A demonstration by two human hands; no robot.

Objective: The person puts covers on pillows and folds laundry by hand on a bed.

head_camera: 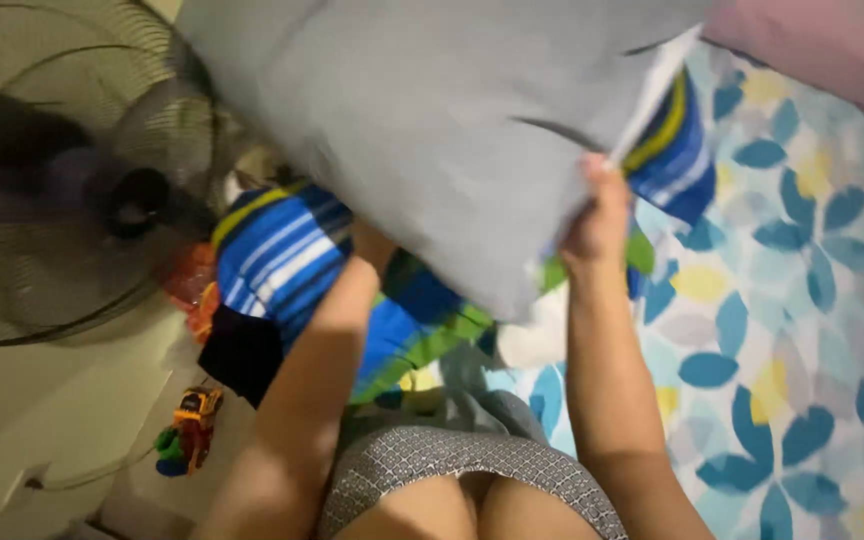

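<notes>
Above the leaf-print blue bedsheet [802, 330], the right hand [597, 225] pinches the large grey fabric pillow [432, 110] to keep it lifted; the left hand's fingers are hidden

The left hand was hidden behind the grey pillow [432, 120], so its grip could not be told; only the forearm showed. The pillow itself ran off the top edge. The striped blue pillow [282, 255] lay mostly covered by the grey one and the arm. The right hand [597, 215] showed only its back, its fingertips lost in the fabric. The fan [62, 180] was cut by the left edge and blurred. The small toy [187, 430] on the floor was too blurred to identify.
</notes>
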